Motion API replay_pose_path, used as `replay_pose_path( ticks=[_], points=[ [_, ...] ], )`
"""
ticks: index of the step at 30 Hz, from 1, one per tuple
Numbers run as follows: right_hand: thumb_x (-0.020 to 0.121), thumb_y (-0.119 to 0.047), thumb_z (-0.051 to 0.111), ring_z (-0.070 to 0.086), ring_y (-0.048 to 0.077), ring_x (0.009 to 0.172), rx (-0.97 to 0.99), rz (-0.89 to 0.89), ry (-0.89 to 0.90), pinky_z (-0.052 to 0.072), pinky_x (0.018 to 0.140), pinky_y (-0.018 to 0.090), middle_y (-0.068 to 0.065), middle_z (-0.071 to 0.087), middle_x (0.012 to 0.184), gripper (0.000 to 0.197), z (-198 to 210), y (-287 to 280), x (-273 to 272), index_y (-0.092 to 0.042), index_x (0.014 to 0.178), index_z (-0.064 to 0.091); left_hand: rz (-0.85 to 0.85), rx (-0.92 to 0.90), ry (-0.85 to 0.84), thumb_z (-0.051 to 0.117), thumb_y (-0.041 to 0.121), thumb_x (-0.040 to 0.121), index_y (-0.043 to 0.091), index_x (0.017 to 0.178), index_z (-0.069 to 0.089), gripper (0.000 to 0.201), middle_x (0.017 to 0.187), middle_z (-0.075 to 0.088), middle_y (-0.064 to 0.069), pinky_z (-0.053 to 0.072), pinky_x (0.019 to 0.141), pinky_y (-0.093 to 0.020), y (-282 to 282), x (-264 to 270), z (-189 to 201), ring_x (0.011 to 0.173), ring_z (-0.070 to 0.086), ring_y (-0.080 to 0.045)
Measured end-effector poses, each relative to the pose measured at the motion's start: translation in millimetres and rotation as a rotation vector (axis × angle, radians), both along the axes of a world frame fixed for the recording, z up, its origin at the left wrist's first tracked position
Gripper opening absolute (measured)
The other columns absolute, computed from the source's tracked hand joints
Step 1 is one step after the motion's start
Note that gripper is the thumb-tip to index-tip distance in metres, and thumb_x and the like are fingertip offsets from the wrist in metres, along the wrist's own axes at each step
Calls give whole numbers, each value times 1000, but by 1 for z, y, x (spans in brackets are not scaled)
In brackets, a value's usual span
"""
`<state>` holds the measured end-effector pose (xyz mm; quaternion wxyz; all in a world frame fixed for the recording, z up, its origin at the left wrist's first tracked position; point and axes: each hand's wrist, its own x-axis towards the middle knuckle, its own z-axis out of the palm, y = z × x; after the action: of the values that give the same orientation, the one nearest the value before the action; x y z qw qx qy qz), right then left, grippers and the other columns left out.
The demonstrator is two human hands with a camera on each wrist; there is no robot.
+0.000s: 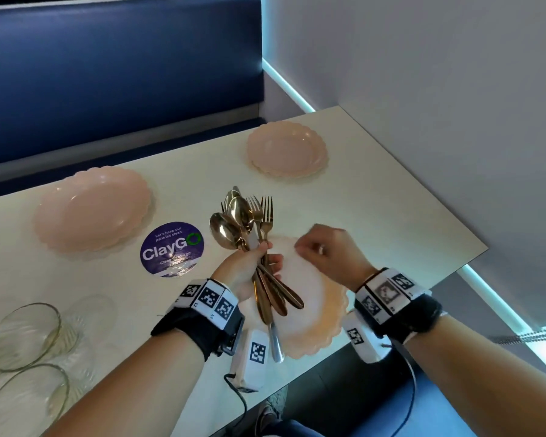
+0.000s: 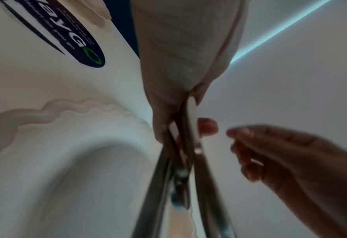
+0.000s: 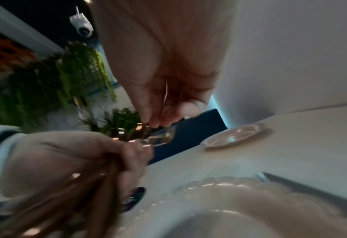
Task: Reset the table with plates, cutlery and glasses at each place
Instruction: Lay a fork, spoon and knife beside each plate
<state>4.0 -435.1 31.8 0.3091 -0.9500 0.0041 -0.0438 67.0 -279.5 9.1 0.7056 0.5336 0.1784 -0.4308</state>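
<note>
- Three pale pink scalloped plates show in the head view on the cream surface (image 1: pixel 375 190): a far left plate (image 1: pixel 92 209), a far right plate (image 1: pixel 286 149), and a near plate (image 1: pixel 309 298) at the near edge, under both hands.
- Same view: the left hand (image 1: pixel 249 269) is wrapped around a bundle of gold-toned spoons and forks (image 1: pixel 249 228), bowls and tines pointing away, handles fanning back over the near plate; one silver handle hangs lowest.
- Same view: the right hand (image 1: pixel 328 247) hovers just right of the bundle above the near plate, fingers curled inward with tips drawn together; whether they pinch anything cannot be told here.
- Only this view shows the clear ribbed glasses (image 1: pixel 22 335) lying at the near left, and the whole round purple "ClayGo" sticker (image 1: pixel 171 249) between the far left plate and the bundle.
- Left wrist view: the left hand's palm (image 2: pixel 180 64) fills the top, with the cutlery handles (image 2: pixel 187 161) running down from the grip; the near plate's wavy rim (image 2: pixel 66 109) lies below, and the right hand's fingers (image 2: pixel 250 145) sit close beside the handles, apart from them.
- Right wrist view, blurred: the right hand's fingertips (image 3: pixel 158 119) are bunched at the cutlery heads; contact is unclear. Only here appear green hanging plants (image 3: pixel 66 77) and a white ceiling camera (image 3: pixel 82 24).
</note>
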Motion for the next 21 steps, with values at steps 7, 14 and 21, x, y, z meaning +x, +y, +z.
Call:
replay_pose_path(
  ticks=[7,14,21],
  points=[
    [85,-32,64,47,1,62,36,39,245,40,65,19,-8,53,76,20,0,28,16,-14,93,71,-66,3,-48,43,28,97,2,90,58,31,85,62,-11,50,76,-30,-12,11,-1,82,61,-21],
    [87,-24,57,56,13,64,243,-88,344,52,68,33,-2,60,68,19,-3,27,24,-9,91,68,-57,-80,-47,40,34,98,12,131,50,42,92,64,-10,50,75,-29,-20,8,6,85,62,-19],
    [88,-14,60,46,-1,31,476,-194,371,40,39,11,1,51,50,14,-2,20,30,0,87,64,-175,-95,-87,27,46,98,0,104,57,55,75,52,-16,50,64,-32,-26,8,11,56,59,-20]
  ],
)
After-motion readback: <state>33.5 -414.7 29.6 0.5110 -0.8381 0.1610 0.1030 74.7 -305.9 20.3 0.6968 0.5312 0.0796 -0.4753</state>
